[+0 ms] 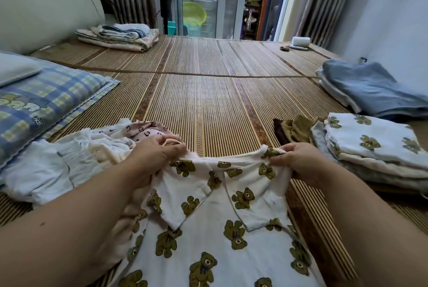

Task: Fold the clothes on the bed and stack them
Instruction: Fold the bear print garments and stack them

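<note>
Both shirt (208, 228) shoulders pinched by left hand (157, 150), right hand (298, 159) (mat (208, 92) ahead).

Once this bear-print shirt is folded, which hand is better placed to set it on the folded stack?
Probably the right. The right hand pinches the bear-print shirt just beside the folded stack; the left hand holds the other shoulder, next to the unfolded pile.
</note>
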### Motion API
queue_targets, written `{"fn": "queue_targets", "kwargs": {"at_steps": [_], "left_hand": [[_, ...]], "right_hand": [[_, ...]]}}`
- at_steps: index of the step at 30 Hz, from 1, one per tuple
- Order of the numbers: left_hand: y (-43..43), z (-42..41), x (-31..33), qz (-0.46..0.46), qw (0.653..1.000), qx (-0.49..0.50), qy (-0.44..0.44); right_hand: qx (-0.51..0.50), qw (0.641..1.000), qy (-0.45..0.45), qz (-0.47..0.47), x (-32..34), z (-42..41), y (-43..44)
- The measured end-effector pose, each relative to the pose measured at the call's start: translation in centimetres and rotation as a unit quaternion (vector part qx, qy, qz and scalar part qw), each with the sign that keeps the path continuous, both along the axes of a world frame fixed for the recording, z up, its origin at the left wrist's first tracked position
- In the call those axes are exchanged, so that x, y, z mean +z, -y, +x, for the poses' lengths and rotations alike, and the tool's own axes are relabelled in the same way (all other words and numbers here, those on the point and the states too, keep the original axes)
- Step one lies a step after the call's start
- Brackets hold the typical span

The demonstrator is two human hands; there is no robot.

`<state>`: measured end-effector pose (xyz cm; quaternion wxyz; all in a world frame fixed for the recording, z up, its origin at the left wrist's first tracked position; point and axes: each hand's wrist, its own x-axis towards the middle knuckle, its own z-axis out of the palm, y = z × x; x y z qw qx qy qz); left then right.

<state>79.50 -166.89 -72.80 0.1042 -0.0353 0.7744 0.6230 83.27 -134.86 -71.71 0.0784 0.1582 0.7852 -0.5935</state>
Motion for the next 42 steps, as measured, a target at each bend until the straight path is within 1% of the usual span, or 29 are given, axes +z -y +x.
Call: {"fn": "queue_targets", "kwargs": {"at_steps": [3,6,8,11,16,18,20,23,25,26,27,29,30,31,32,34,35,36,37,38,39,40,42], "left_hand": [[-0.2,0.0,0.8,0.018,0.999,0.005,-0.046],[-0.7,-0.1,2.5,-0.004,0.995,-0.01,-0.095],[-1.2,-1.0,4.3,-0.039,0.991,-0.017,-0.128],[-2.3,-3.5,7.2,-0.116,0.977,-0.023,-0.18],[-4.4,-6.2,10.1,-0.187,0.96,-0.048,-0.205],[-4.7,-6.0,10.2,-0.204,0.953,-0.056,-0.219],[-4.4,-5.0,9.4,-0.263,0.927,-0.087,-0.252],[-3.4,-1.6,6.6,-0.362,0.869,-0.138,-0.307],[-2.5,1.4,4.0,-0.4,0.834,-0.191,-0.33],[-2.2,2.9,2.7,-0.42,0.809,-0.237,-0.337],[-1.8,4.2,1.4,-0.445,0.782,-0.289,-0.325],[-1.4,6.4,-0.3,-0.488,0.735,-0.379,-0.278],[-1.3,7.0,-0.9,-0.498,0.727,-0.402,-0.249],[-1.4,7.3,-1.1,-0.498,0.732,-0.404,-0.23],[-1.8,7.3,-1.0,-0.493,0.745,-0.386,-0.23],[-3.1,6.5,-0.5,-0.483,0.771,-0.326,-0.256],[-3.8,5.9,-0.4,-0.489,0.775,-0.305,-0.258],[-4.3,5.2,-0.5,-0.51,0.769,-0.3,-0.244],[-4.6,4.7,-0.9,-0.543,0.75,-0.311,-0.214],[-4.8,4.5,-1.4,-0.579,0.723,-0.332,-0.177],[-4.8,4.5,-2.2,-0.61,0.697,-0.346,-0.152],[-4.7,4.7,-2.9,-0.632,0.678,-0.348,-0.142],[-4.5,5.3,-3.6,-0.664,0.65,-0.34,-0.147]], "right_hand": [[-0.012,0.998,-0.059,0.007,1.2,0.3,-0.8],[-0.031,0.986,-0.139,0.084,2.4,0.6,-1.6],[-0.036,0.977,-0.174,0.117,3.4,0.3,-1.7],[-0.038,0.959,-0.199,0.198,5.5,-1.2,-2.1],[-0.043,0.951,-0.241,0.19,8.3,-3.7,-2.7],[-0.048,0.943,-0.248,0.218,8.2,-3.9,-2.9],[-0.046,0.934,-0.247,0.256,7.3,-2.9,-2.9],[0.008,0.921,-0.225,0.318,4.3,0.3,-2.8],[0.057,0.898,-0.183,0.395,1.7,3.2,-2.9],[0.079,0.886,-0.149,0.433,0.4,4.5,-3.1],[0.105,0.876,-0.103,0.46,-0.5,5.8,-3.2],[0.161,0.87,-0.006,0.465,-1.5,7.7,-3.2],[0.169,0.875,0.02,0.453,-1.3,8.3,-3.2],[0.16,0.883,0.019,0.441,-1.0,8.5,-2.9],[0.134,0.89,-0.001,0.436,-0.7,8.5,-2.3],[0.074,0.892,-0.063,0.441,-0.9,7.6,-0.4],[0.062,0.892,-0.076,0.441,-1.4,7.1,1.0],[0.06,0.896,-0.064,0.434,-2.1,6.8,2.6],[0.069,0.901,-0.024,0.428,-2.9,6.7,4.3],[0.084,0.898,0.031,0.431,-3.9,6.7,5.8],[0.097,0.888,0.076,0.444,-4.9,6.9,6.8],[0.097,0.877,0.101,0.46,-5.9,7.1,7.1],[0.087,0.863,0.11,0.485,-7.1,7.8,6.2]]}}
